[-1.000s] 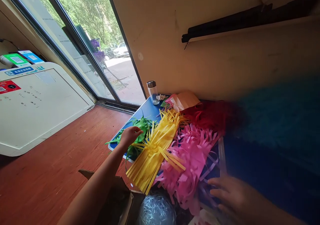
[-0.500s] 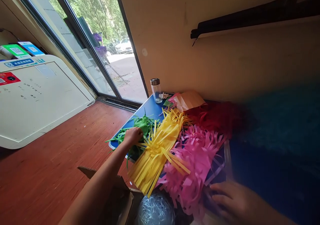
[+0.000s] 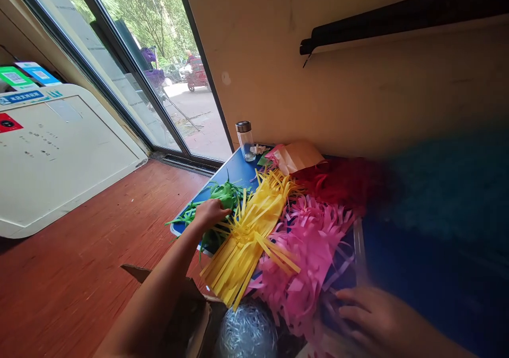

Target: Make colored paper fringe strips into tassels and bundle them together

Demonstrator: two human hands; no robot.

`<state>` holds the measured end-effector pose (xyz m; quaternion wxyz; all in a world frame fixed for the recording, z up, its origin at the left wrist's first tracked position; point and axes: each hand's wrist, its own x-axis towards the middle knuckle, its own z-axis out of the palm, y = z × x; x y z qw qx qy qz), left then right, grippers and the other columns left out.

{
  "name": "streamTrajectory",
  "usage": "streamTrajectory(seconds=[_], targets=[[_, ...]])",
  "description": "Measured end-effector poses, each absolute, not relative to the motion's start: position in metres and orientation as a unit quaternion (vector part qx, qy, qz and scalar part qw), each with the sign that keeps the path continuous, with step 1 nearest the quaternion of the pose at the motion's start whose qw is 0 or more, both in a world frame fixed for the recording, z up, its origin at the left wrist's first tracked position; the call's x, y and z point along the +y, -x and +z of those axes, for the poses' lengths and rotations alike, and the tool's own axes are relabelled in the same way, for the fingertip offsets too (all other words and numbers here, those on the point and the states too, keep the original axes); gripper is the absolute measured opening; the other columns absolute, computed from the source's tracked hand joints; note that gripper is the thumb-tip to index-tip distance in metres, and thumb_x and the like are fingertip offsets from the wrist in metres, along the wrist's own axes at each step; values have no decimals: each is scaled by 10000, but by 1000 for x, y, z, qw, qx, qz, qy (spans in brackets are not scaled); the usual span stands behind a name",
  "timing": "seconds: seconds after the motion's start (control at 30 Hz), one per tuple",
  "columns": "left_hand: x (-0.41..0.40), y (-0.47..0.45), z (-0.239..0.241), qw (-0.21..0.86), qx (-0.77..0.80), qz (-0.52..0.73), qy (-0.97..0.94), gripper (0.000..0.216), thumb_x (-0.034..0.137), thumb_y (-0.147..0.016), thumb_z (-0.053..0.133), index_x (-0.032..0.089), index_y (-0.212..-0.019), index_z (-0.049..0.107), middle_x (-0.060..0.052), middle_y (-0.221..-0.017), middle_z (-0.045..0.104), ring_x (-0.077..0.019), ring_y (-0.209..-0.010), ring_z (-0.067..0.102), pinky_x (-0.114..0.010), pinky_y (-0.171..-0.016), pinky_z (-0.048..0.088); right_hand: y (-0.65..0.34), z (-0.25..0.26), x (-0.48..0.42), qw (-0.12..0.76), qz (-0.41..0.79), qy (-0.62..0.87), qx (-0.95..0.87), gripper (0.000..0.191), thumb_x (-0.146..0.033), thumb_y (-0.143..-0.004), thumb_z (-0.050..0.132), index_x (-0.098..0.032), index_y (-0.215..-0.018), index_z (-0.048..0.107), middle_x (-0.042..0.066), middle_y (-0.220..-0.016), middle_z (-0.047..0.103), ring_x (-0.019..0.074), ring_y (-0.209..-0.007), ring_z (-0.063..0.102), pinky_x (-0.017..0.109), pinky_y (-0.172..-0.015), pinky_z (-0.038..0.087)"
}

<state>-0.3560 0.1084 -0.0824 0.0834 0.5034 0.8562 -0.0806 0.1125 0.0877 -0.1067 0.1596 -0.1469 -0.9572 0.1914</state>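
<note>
My left hand (image 3: 211, 213) reaches to the far left of the table, its fingers closed in the bunch of green paper strips (image 3: 227, 191). The fingertips are partly hidden. Right beside it lies a yellow fringed paper (image 3: 254, 225), its long strips hanging over the near edge. A pink fringed paper (image 3: 302, 257) spreads to the right of the yellow one. My right hand (image 3: 369, 313) is low at the right, somewhat blurred, with its fingers apart, near the pink strips and holding nothing that I can see.
Red fringed paper (image 3: 338, 183), an orange paper sheet (image 3: 300, 156) and a lidded glass bottle (image 3: 245, 141) sit toward the back of the blue table (image 3: 225, 180). Below are a cardboard box (image 3: 199, 326) and a bundle of silvery shreds (image 3: 248, 331). A whiteboard (image 3: 71, 162) stands left.
The view has shifted slightly. My left hand stays at the green strips, its fingers turned a little toward the right. Outside the door, a red vehicle has come into view.
</note>
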Motion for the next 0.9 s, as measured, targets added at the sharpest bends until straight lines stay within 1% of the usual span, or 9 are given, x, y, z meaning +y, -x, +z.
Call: streamTrajectory(seconds=[0.13, 0.27, 0.4, 0.53, 0.63, 0.73, 0.83, 0.9], targets=[[106, 364, -83, 106, 850, -73, -511, 375, 518, -913, 567, 158, -962, 662, -28, -913, 690, -180, -841, 659, -377, -788, 537, -118, -101, 88, 148, 161, 149, -964, 215, -163, -831, 610, -243, -996, 723, 61, -1070, 752, 191, -887, 738, 235, -747, 590], [104, 369, -85, 118, 850, -62, -509, 367, 499, -921, 567, 150, -997, 654, -29, -925, 686, -172, -822, 658, -370, -770, 546, -121, -96, 88, 130, 134, 146, -972, 266, -142, -779, 644, -239, -1013, 726, 61, -1093, 752, 189, -886, 741, 237, -750, 593], [105, 364, -86, 107, 860, -52, -497, 343, 471, -925, 572, 158, -1042, 649, -42, -993, 685, -181, -873, 657, -382, -793, 548, -122, -93, 86, 122, 136, 143, -973, 262, -149, -782, 656, -238, -1019, 725, 64, -1093, 753, 204, -908, 739, 257, -751, 596], [110, 352, -89, 75, 882, -54, -462, 317, 443, -923, 582, 171, -1076, 638, -56, -1048, 671, -198, -938, 644, -420, -846, 530, -122, -92, 86, 114, 122, 149, -975, 318, -127, -753, 663, -232, -1047, 721, 66, -1112, 747, 219, -916, 737, 279, -746, 599], [115, 342, -93, 59, 891, -56, -447, 315, 434, -915, 595, 169, -1081, 635, -63, -1079, 663, -213, -980, 634, -447, -881, 517, -123, -93, 86, 109, 123, 137, -977, 284, -161, -776, 673, -235, -1046, 721, 62, -1104, 749, 208, -922, 734, 266, -748, 585], [116, 340, -93, 56, 892, -48, -446, 303, 412, -915, 604, 165, -1087, 635, -64, -1094, 664, -215, -998, 636, -451, -888, 520, -127, -94, 87, 122, 144, 140, -972, 236, -178, -836, 630, -241, -1049, 709, 63, -1094, 747, 192, -939, 720, 268, -781, 555], [114, 348, -87, 62, 894, -31, -442, 293, 406, -926, 593, 162, -1084, 638, -56, -1064, 674, -198, -947, 653, -416, -842, 545, -117, -91, 92, 153, 168, 163, -960, 219, -192, -892, 571, -228, -1073, 690, 88, -1078, 738, 205, -960, 693, 324, -854, 512], [111, 356, -81, 60, 895, -17, -441, 294, 409, -935, 580, 158, -1078, 637, -51, -1041, 678, -187, -910, 658, -393, -811, 554, -89, -86, 100, 182, 180, 160, -953, 234, -229, -920, 549, -213, -1121, 668, 104, -1094, 723, 229, -996, 667, 379, -896, 479]])
